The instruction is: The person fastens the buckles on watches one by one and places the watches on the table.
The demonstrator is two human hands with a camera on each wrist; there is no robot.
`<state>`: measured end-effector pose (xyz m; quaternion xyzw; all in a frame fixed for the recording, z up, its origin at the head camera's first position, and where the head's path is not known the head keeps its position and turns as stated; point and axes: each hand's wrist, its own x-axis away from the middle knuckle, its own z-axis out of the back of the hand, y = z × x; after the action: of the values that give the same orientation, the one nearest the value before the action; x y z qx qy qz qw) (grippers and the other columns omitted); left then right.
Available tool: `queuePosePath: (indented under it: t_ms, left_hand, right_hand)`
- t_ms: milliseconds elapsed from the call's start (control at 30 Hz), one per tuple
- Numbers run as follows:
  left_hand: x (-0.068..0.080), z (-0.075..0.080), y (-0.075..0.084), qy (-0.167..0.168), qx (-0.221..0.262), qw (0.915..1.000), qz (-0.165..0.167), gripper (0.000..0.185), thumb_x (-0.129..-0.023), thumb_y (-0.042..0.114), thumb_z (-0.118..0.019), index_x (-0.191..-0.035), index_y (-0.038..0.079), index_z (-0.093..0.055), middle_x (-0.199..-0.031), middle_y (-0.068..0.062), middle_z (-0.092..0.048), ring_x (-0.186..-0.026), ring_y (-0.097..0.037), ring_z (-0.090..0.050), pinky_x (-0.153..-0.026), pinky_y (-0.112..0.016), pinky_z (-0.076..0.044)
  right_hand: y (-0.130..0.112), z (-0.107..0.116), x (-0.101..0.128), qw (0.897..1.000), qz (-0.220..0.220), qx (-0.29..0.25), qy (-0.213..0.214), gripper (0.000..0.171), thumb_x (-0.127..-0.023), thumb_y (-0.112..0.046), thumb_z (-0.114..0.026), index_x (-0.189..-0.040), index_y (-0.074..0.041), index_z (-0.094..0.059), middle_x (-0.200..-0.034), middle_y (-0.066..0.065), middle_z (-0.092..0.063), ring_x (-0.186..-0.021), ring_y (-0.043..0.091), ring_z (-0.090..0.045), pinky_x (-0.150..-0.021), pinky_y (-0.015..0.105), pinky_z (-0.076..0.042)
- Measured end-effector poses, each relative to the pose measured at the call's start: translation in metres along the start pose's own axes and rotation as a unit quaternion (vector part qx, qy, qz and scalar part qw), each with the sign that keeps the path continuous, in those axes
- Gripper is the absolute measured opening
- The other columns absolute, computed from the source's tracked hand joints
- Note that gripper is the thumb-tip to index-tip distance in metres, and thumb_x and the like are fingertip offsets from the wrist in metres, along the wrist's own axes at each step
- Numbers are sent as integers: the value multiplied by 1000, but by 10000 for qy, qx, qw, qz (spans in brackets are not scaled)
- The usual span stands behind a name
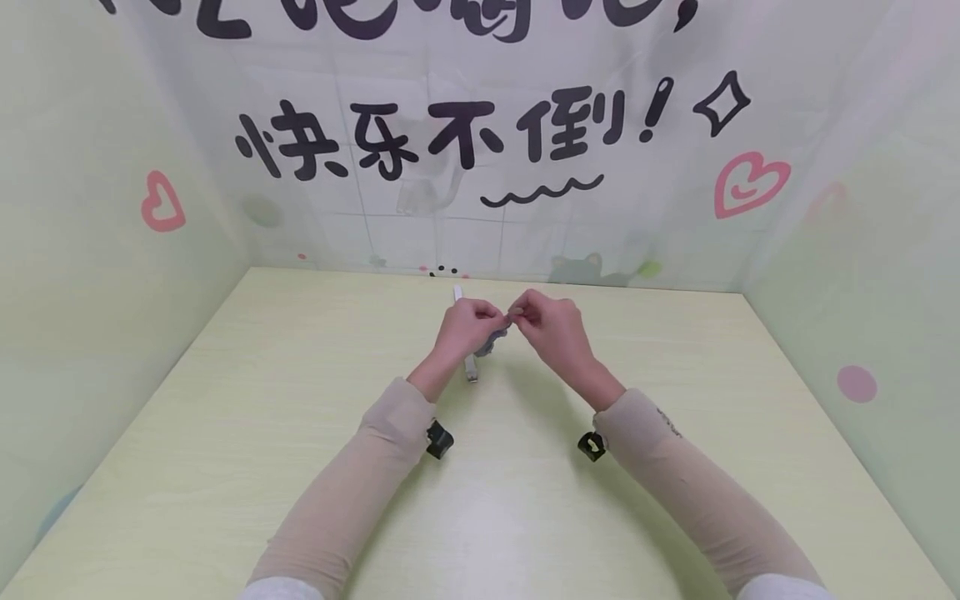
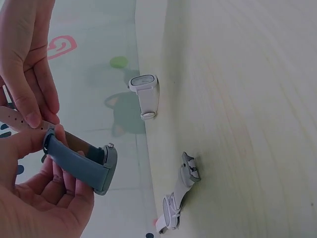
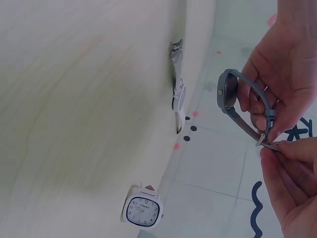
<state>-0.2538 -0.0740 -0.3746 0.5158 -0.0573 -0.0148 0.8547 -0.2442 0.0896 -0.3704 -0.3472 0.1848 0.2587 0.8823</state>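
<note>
A blue-grey wristwatch (image 2: 81, 168) is held above the table, its strap bent into a loop. The left hand (image 1: 468, 327) grips it near the buckle, the fingers curled beneath the strap in the left wrist view. The right hand (image 1: 553, 329) pinches the strap's holed end, which passes at the buckle. In the right wrist view the watch case (image 3: 228, 91) hangs to the left of the left hand's fingers. Below the hands a white wristwatch (image 3: 179, 96) lies stretched out on the table. Another white watch (image 3: 143, 210) with a square, numbered dial stands with its strap fastened.
The light wooden table (image 1: 495, 500) meets a printed curtain (image 1: 420, 225) with large black lettering at the back. Pale curtains (image 1: 862, 317) enclose both sides. A black wrist camera (image 1: 439, 440) hangs under the left sleeve, and another (image 1: 592, 446) under the right.
</note>
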Motion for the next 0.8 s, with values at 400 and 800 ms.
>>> queuePosePath:
  t_ms: [400, 800]
  left_hand:
    - [-1, 1, 1, -143, 164, 9997, -95, 22, -98, 24, -64, -102, 5, -73, -101, -12, -77, -89, -22, -72, -80, -28, -54]
    - [-3, -1, -3, -478, 843, 9950, -221, 24, -99, 21, -62, -110, 1, -69, -111, -17, -74, -102, -31, -71, -80, -24, -56]
  right_hand:
    - [10, 3, -5, 9708, -1409, -1940, -89, 10, -93, -5, -68, -101, 1, -66, -100, 20, -75, -90, 30, -74, -77, 27, -62]
    - [12, 8, -6, 9694, -1456, -1972, -93, 11, -94, -3, -66, -103, 3, -64, -101, 22, -74, -90, 34, -73, -76, 24, -62]
